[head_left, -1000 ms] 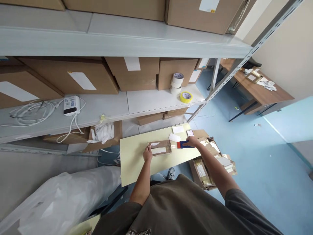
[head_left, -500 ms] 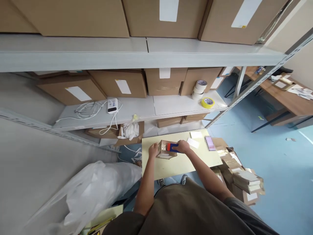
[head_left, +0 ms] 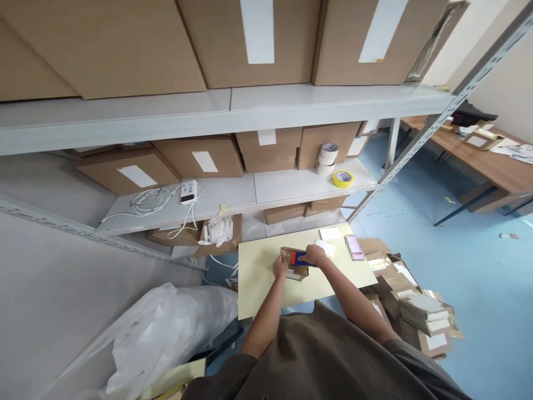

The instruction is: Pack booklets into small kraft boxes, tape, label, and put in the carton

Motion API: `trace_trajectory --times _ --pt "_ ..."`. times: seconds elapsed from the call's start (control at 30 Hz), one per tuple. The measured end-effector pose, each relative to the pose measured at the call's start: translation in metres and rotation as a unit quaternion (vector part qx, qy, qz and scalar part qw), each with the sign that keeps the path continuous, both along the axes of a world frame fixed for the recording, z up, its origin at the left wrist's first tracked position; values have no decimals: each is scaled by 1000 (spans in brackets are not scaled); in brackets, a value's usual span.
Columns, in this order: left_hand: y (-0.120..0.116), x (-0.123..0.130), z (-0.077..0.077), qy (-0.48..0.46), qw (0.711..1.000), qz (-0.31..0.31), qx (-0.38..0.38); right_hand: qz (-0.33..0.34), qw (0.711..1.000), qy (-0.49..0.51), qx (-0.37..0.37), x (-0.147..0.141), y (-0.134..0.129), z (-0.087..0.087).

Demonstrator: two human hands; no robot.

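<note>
A small cardboard box (head_left: 298, 273) rests on the pale yellow table (head_left: 260, 278), turned at a slant. My left hand (head_left: 280, 267) is closed on the box's left end. Wrapped round a blue and orange tool (head_left: 300, 258), my right hand (head_left: 313, 255) holds it against the top of the box. White paper pieces (head_left: 330, 233) lie just beyond my right hand, and a pinkish blurred item (head_left: 354, 248) is at the table's right edge.
Metal shelves (head_left: 291, 188) ahead carry large cartons, a yellow tape roll (head_left: 342, 179), white rolls (head_left: 327, 158) and a white device (head_left: 189, 191) with cable. Boxes (head_left: 425, 311) are piled on the right. A white plastic bag (head_left: 166, 328) bulges at the left.
The view has shifted. The box has turned and its near end now points to the lower right. My left hand has moved to its near-left corner, and the tool remains in my right hand.
</note>
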State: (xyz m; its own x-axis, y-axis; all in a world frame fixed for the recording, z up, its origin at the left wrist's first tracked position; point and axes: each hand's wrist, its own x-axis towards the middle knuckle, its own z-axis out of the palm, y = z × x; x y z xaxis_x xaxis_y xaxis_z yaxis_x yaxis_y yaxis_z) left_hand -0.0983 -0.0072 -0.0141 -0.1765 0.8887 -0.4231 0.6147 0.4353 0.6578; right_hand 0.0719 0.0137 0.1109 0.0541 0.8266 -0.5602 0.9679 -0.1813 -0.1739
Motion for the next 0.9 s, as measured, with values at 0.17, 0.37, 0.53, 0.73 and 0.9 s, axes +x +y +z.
trace_trajectory --times 0.17,0.37,0.53,0.73,0.9 --pt "-9 67 -8 6 999 -33 4 -46 999 10 14 80 -38 -12" --pt "-1 82 -17 25 997 -67 9 -104 994 -4 26 185 -90 -14" --pt "3 67 -30 18 997 -71 28 -120 992 1 26 203 -104 -22" --pt "20 18 -37 -14 998 -61 3 -108 993 45 29 133 -70 -39" --pt "47 -35 -25 56 998 -7 -14 -103 991 72 35 63 -36 -40"
